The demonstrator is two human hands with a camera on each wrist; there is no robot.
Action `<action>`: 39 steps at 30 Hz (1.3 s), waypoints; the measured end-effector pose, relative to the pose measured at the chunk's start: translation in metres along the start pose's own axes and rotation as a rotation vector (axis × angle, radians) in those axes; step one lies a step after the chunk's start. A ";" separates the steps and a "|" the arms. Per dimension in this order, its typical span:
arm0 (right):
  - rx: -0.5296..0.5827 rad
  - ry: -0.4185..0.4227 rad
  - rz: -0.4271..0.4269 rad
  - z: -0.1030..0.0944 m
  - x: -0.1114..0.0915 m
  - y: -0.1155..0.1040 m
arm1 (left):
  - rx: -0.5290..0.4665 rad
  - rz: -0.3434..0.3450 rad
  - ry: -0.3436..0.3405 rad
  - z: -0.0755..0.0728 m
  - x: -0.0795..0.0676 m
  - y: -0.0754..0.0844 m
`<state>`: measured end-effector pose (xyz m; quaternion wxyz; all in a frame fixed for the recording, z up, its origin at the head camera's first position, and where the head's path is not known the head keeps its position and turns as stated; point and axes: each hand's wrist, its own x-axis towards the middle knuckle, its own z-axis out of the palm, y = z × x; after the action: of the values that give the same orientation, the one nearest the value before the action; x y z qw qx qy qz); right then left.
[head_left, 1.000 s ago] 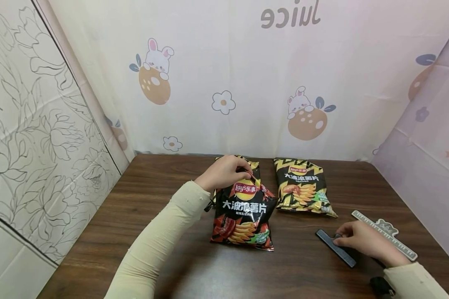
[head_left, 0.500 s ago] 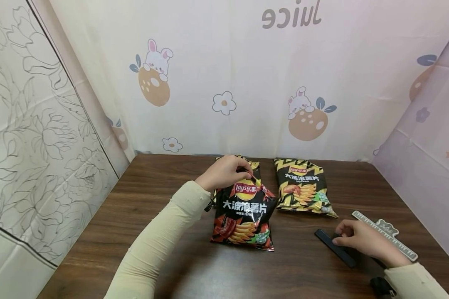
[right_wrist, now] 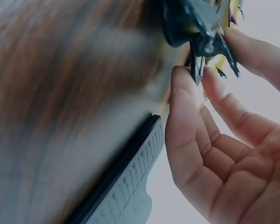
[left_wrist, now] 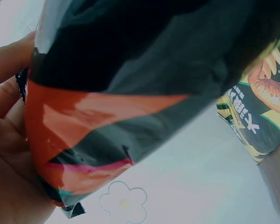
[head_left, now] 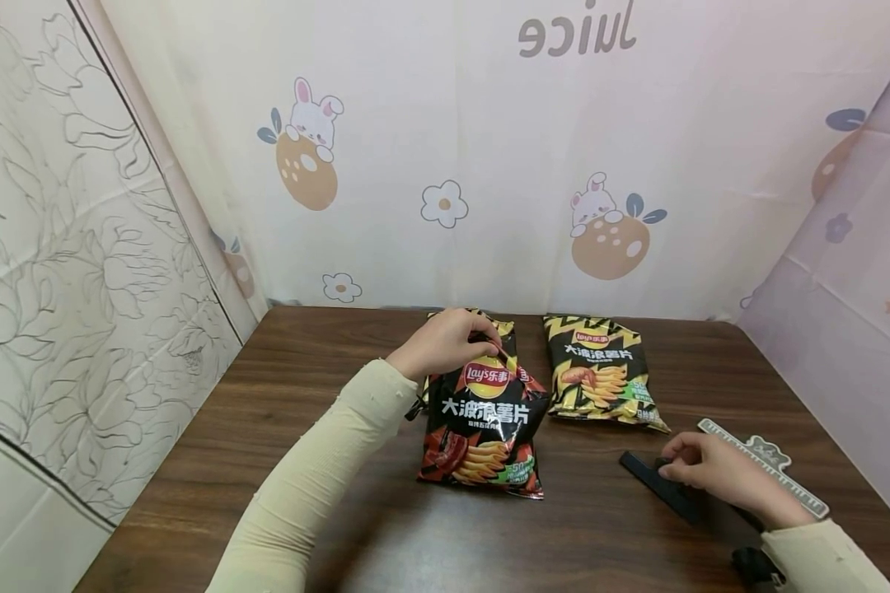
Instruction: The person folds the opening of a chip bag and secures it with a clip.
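A red-and-black bag of chips (head_left: 482,428) stands upright mid-table. At its top edge my left hand (head_left: 448,342) pinches the gathered film; in the left wrist view the bag (left_wrist: 107,121) fills most of the picture beside the fingers. To the right, my right hand (head_left: 719,478) holds a long black bag clip (head_left: 656,484) by its handle, close over the table. In the right wrist view, thumb and fingertips pinch the clip's handle (right_wrist: 196,32). A white bag clip (head_left: 756,461) with a ruler-like pattern lies just behind that hand.
One yellow-and-black chip bag (head_left: 597,371) lies flat at the back right. Another yellow bag (head_left: 506,331) lies behind the red one, mostly hidden. The brown wooden table (head_left: 304,354) ends at a patterned cloth backdrop (head_left: 386,148), with side panels left and right.
The right hand has shifted slightly up and left in the head view, raising and tilting the black clip a little. The left hand and red bag stay put.
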<state>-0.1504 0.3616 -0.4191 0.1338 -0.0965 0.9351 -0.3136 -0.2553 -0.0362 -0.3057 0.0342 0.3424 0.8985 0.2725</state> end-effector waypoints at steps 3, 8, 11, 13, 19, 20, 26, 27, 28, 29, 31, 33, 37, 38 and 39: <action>-0.011 0.007 0.009 -0.001 0.000 -0.001 | -0.001 0.002 -0.001 0.000 0.000 0.000; -0.030 0.012 0.051 -0.003 0.001 -0.004 | -0.006 -0.003 -0.005 0.000 0.000 0.000; -0.060 0.024 0.069 -0.004 0.002 -0.006 | -0.009 -0.007 -0.003 0.000 0.000 0.000; -0.075 0.031 0.068 -0.004 0.002 -0.007 | -0.008 -0.006 -0.001 0.000 -0.001 0.000; -0.081 0.034 0.061 -0.006 0.000 -0.010 | -0.006 -0.001 0.004 0.000 -0.001 0.000; -0.081 0.034 0.061 -0.006 0.000 -0.010 | -0.006 0.000 0.005 0.000 -0.001 0.000; 0.000 0.015 0.063 -0.009 0.001 -0.014 | -0.006 0.003 0.009 0.000 -0.001 0.002; 0.016 0.017 0.064 -0.009 0.002 -0.015 | -0.005 0.002 0.009 0.000 -0.001 0.001; 0.026 0.021 0.064 -0.009 0.002 -0.016 | -0.005 0.003 0.009 0.000 -0.001 0.001; 0.030 0.028 0.066 -0.009 0.002 -0.018 | -0.003 0.004 0.009 0.000 -0.001 0.001; 0.041 0.049 0.070 -0.008 0.002 -0.021 | -0.001 0.004 0.011 0.001 -0.001 0.001; 0.057 0.066 0.076 -0.008 0.002 -0.025 | -0.002 0.002 0.013 0.001 -0.001 0.002; 0.084 0.107 0.069 -0.011 0.004 -0.033 | -0.008 -0.003 0.015 0.000 -0.001 0.002; 0.086 0.119 0.065 -0.011 0.004 -0.034 | -0.010 -0.002 0.015 0.000 -0.001 0.002; 0.088 0.132 0.057 -0.012 0.005 -0.036 | -0.010 -0.001 0.015 0.000 -0.001 0.002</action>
<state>-0.1554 0.3385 -0.3891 0.0848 -0.0429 0.9296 -0.3562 -0.2528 -0.0358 -0.3044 0.0292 0.3395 0.8976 0.2796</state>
